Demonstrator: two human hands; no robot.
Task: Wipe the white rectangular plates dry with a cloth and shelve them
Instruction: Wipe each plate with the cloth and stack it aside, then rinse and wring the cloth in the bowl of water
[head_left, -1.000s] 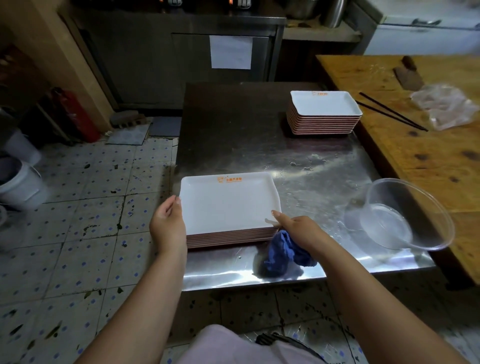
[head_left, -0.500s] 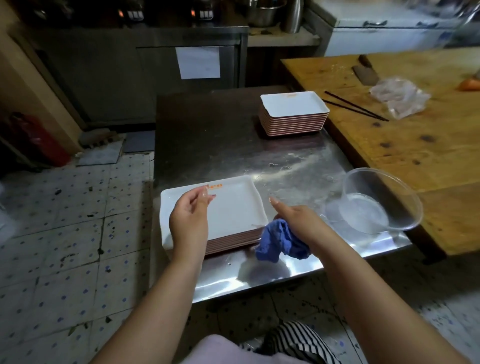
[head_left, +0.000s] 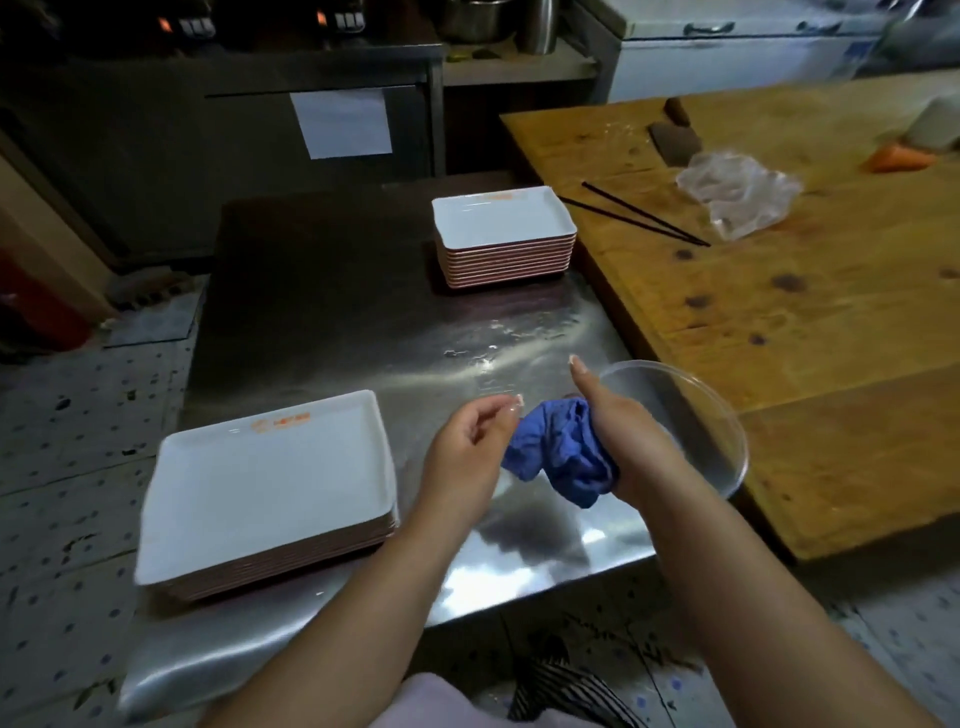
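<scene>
Bunched in the right hand, a blue cloth was held above the steel surface, the fingers curled round it and the thumb pointed up and away. The left hand was raised just beside the cloth, its fingers loosely curled with the tips near the fabric; whether they pinched a fold could not be told. A near stack of white rectangular plates was seen at the front left corner of the surface, its left edge overhanging slightly, an orange mark printed along the far rim of the top plate. A second stack of plates was set well apart at the far right of the same surface. A clear bowl was placed at the right edge, partly hidden behind the right hand. On the adjoining wooden table, a pair of dark chopsticks and a crumpled clear plastic bag were laid.
</scene>
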